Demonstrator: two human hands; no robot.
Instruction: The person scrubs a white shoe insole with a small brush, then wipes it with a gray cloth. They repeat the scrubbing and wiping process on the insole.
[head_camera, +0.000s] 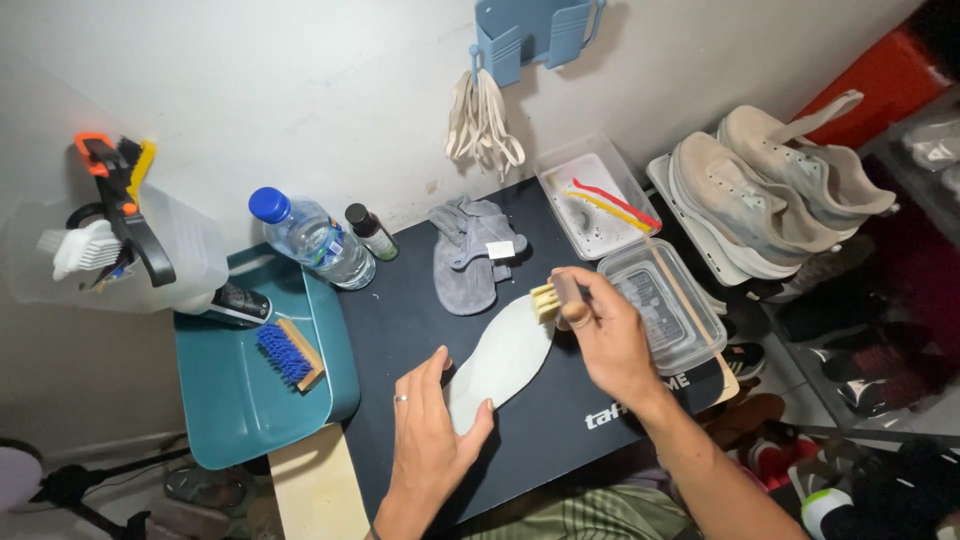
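The fingers of the right hand (610, 335) are closed around the handle of a small brush (553, 298), and its pale bristles touch the far end of a white insole (500, 362). The fingers of the left hand (428, 430) are spread wide and lie flat; the fingertips press on the near end of the same insole, and one finger wears a ring. The insole lies on a black mat (420, 320) between the two hands, with its long side running diagonally.

Just beyond the brush lies a grey cloth glove (468, 250). To the right of the right hand fingers there is a clear plastic box (665, 315), very near to the knuckles, and behind it a second clear box (590, 195) with red and yellow sticks inside. Further right, a pair of beige sneakers (770, 190) stands on its side.

To the left of the left hand fingers, well apart, a teal tray (240, 400) holds a brush with blue bristles (290, 355). Behind the tray stand a water bottle with a blue cap (312, 238) and a small dark bottle (371, 231). A clear container with tools (110, 250) is at the far left. On the wall above the glove, white laces (482, 125) hang from a blue holder (535, 35).
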